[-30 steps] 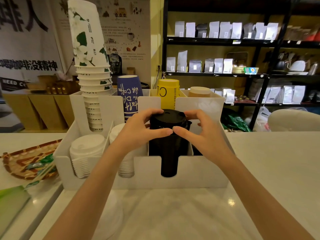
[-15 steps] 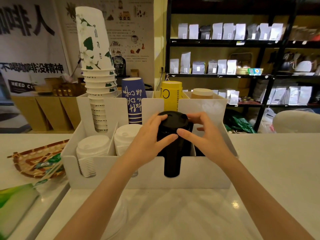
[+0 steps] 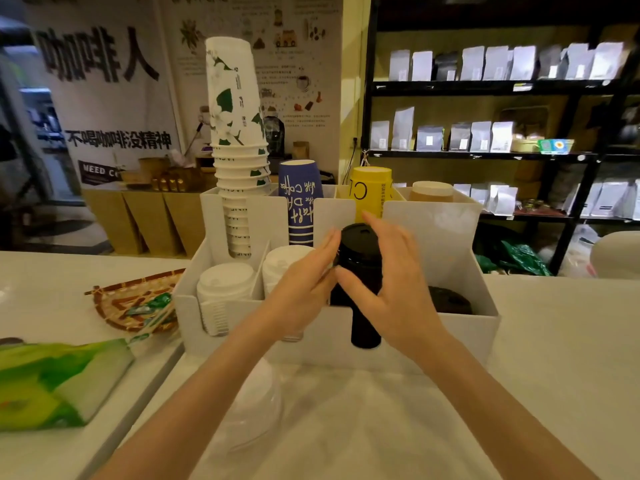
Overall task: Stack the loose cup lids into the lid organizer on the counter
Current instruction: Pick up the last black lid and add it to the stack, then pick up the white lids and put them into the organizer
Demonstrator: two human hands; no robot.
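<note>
A tall stack of black cup lids (image 3: 360,261) stands in the third front slot of the white lid organizer (image 3: 453,341) on the counter. My left hand (image 3: 304,285) lies against the stack's left side with straight fingers. My right hand (image 3: 391,289) is at its right and front, fingers spread, thumb near the stack's front. Neither hand grips it. Two stacks of white lids (image 3: 225,282) (image 3: 284,261) fill the left slots. A low pile of black lids (image 3: 450,301) sits in the right slot.
Paper cup stacks stand in the organizer's back row: white floral (image 3: 235,133), blue (image 3: 301,206), yellow (image 3: 372,192), brown (image 3: 433,192). Clear dome lids (image 3: 252,410) lie on the counter under my left arm. A woven tray (image 3: 135,303) and a green packet (image 3: 52,382) are at the left.
Both hands were closed around the top of the black lid stack; now their fingers have straightened and loosened. The view has shifted slightly.
</note>
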